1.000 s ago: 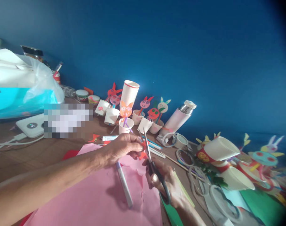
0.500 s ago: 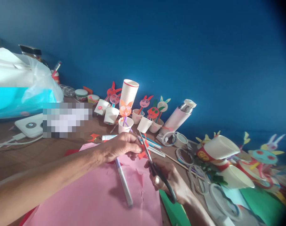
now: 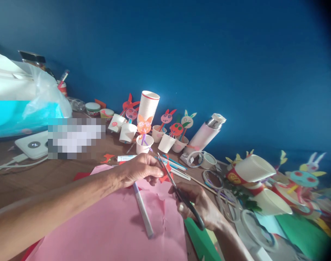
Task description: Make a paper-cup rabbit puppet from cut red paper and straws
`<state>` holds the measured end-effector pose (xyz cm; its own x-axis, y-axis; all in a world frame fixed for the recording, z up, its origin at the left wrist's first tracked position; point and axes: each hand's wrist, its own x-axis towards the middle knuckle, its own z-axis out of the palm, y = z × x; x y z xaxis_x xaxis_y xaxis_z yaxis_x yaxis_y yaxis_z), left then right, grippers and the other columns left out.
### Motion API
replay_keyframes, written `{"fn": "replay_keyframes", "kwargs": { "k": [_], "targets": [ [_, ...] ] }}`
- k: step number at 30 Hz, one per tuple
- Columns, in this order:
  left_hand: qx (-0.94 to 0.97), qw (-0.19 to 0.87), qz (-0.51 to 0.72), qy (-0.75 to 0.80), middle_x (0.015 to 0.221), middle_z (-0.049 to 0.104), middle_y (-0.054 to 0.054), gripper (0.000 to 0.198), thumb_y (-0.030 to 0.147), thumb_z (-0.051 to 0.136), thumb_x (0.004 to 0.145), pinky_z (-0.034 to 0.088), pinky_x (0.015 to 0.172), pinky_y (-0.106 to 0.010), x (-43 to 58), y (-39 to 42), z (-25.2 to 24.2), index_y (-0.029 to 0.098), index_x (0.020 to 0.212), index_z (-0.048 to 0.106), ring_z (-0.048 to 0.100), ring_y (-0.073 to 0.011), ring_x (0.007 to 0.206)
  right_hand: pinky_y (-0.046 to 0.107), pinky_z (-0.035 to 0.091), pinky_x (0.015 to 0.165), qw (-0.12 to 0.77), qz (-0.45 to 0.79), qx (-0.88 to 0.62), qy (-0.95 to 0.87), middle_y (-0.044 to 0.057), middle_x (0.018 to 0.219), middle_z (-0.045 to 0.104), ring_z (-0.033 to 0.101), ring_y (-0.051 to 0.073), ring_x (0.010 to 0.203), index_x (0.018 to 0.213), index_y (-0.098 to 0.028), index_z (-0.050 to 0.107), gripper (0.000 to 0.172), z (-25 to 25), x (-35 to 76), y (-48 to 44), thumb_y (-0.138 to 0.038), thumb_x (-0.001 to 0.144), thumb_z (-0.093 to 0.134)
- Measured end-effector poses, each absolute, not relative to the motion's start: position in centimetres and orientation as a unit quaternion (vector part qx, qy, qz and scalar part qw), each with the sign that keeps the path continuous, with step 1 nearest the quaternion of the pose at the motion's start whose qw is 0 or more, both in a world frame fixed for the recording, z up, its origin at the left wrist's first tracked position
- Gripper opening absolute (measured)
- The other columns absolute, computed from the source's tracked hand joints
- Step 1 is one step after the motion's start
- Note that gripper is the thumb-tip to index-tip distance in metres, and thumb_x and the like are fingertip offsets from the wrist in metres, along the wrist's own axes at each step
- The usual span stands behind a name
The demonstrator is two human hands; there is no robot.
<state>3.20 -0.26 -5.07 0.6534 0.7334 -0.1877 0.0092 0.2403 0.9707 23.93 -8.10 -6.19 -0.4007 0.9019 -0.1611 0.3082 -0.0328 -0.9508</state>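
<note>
Between thumb and fingers, my left hand [image 3: 147, 169] pinches a small piece of red paper [image 3: 166, 174]. My right hand [image 3: 196, 203] is closed around the dark handles of the scissors [image 3: 188, 203]. Their metal blades point up and away and lie across the red paper, beside my left fingertips. Below both hands a large sheet of pink paper [image 3: 108, 224] is spread out, with a whitish marker pen [image 3: 142, 212] lying on it. A red paper scrap [image 3: 109, 158] lies on the table beyond my left wrist.
White paper cups [image 3: 128, 133] with paper animal faces stand at the back, by a stack of cups [image 3: 149, 105]. A pink thermos [image 3: 207, 134] leans behind tape rolls [image 3: 195, 159]. Green paper [image 3: 200, 239] and more cups [image 3: 255, 168] are at right, a plastic bag [image 3: 32, 90] at left.
The scissor blades look closer together and shifted slightly across the red paper. My left hand keeps its pinch. The whole view has drifted slightly.
</note>
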Motion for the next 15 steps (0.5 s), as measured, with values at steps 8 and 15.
{"fn": "replay_keyframes", "kwargs": {
  "k": [8,15],
  "targets": [
    [0.565,0.720,0.241,0.324,0.056,0.059,0.001,0.008,0.017,0.062,0.066,0.037,0.050,-0.021,3.30,-0.33,-5.44,0.011,0.064,0.066,0.053,-0.0076,0.048,0.019,0.029,0.042,0.265,0.544,-0.470,-0.642,-0.005,0.053,0.041,0.036,0.008,0.046,0.090,-0.012,0.062,0.047,-5.92,24.21,-8.07,-0.048,0.062,0.071],
    [0.559,0.715,0.249,0.338,0.050,0.056,0.002,0.010,0.019,0.063,0.065,0.036,0.049,-0.021,3.39,-0.38,-5.42,0.012,0.058,0.062,0.053,-0.0085,0.047,0.018,0.030,0.040,0.265,0.538,-0.480,-0.640,-0.006,0.052,0.041,0.040,0.008,0.044,0.093,-0.012,0.062,0.049,-6.16,24.27,-7.89,-0.049,0.062,0.072]
  ]
}}
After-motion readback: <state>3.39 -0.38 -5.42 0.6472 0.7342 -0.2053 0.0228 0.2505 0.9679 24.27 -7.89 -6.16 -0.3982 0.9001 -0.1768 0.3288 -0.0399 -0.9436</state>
